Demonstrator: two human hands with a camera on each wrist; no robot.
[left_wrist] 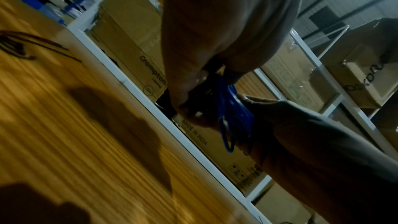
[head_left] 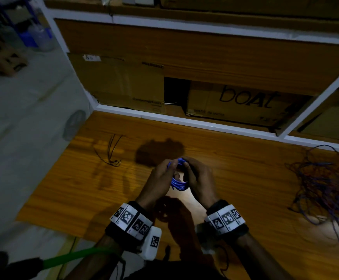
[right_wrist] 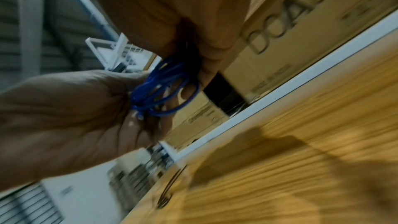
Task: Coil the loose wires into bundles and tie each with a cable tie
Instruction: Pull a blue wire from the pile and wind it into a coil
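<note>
Both hands hold a blue wire coil [head_left: 178, 176] above the wooden table [head_left: 245, 178]: left hand [head_left: 162, 178] curled round its left side, right hand [head_left: 199, 179] round its right. Left to right: black cable ties [head_left: 112, 151] lying on the table near its far left corner; the coil at centre; a tangle of loose wires [head_left: 324, 190] at the right edge. Behind, on the shelf, one carton [left_wrist: 137, 43] reads "Crompton", and the next [head_left: 243, 102] "boAt" and "MADE IN INDIA".
</note>
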